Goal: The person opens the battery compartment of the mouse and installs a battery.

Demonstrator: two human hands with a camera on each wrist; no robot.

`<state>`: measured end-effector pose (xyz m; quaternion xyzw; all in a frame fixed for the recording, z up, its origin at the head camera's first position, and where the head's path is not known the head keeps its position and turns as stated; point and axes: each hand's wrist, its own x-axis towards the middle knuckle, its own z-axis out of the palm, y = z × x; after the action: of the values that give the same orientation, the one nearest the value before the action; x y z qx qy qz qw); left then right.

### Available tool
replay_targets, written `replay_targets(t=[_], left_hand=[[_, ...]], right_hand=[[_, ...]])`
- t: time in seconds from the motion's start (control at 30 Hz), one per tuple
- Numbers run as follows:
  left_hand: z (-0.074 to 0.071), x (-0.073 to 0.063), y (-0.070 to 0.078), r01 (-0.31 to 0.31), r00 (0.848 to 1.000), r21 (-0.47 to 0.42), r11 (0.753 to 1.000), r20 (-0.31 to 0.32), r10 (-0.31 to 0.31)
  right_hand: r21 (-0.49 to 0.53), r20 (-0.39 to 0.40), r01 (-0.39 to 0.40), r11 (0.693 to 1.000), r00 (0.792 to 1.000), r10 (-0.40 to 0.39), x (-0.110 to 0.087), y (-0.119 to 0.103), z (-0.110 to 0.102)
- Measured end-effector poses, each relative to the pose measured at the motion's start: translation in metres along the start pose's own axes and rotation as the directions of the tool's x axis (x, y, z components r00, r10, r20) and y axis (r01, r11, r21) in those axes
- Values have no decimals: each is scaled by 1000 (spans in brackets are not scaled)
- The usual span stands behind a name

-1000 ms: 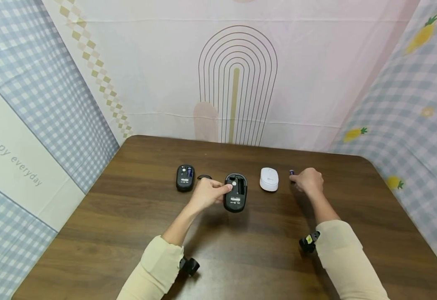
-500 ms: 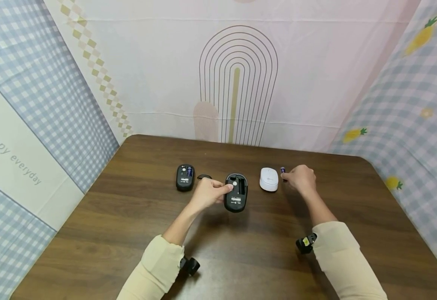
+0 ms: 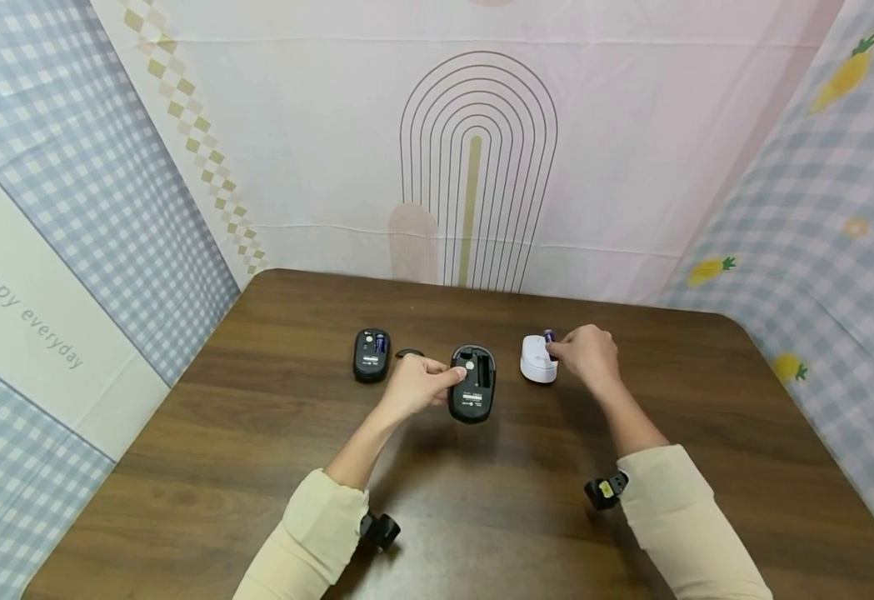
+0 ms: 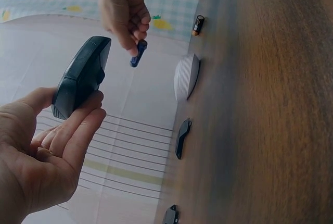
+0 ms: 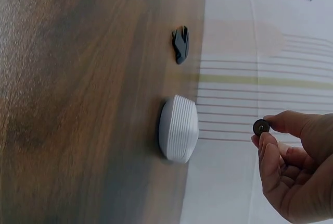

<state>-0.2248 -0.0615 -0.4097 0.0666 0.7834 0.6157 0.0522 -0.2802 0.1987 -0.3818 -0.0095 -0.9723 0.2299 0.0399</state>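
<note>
My left hand (image 3: 416, 387) holds a black computer mouse (image 3: 472, 400) off the table, its underside and vacant battery slot facing the head camera. In the left wrist view the fingers support this mouse (image 4: 78, 81) edge-on. Between thumb and fingertips, my right hand (image 3: 590, 354) pinches a small blue battery (image 3: 549, 336), which overlaps the white mouse (image 3: 537, 367) in the head view. From the right wrist the battery (image 5: 261, 126) shows end-on. A dark battery cover (image 5: 181, 44) lies on the table, partly hidden behind my left hand in the head view.
Another black mouse (image 3: 371, 367) lies upside down at the left with a blue battery in its slot. One more battery (image 4: 198, 25), dark with an orange end, is on the wooden table (image 3: 437, 517) beyond the white mouse. Patterned cloths (image 3: 317, 125) hang around the back and sides.
My right hand has brought the battery up and leftward from the right of the table to over the white mouse. The left hand and its mouse have stayed nearly still.
</note>
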Motion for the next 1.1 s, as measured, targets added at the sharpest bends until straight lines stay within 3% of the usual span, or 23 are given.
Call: replay_targets(t=[0.17, 0.4, 0.8, 1.1], left_hand=[[0, 0, -1, 4, 1000, -8, 1000, -2, -4], [0, -1, 1, 17, 999, -5, 1000, -29, -17], [0, -2, 2, 23, 999, -2, 1000, -38, -24], [0, -1, 0, 19, 999, 0, 1000, -41, -19]], right_hand=[[6, -2, -9, 1000, 1000, 9, -5, -8, 0], [10, -21, 88, 996, 996, -88, -14, -21, -3], [84, -17, 150, 985, 989, -149, -38, -47, -9], [90, -60, 214, 973, 976, -209, -51, -58, -11]])
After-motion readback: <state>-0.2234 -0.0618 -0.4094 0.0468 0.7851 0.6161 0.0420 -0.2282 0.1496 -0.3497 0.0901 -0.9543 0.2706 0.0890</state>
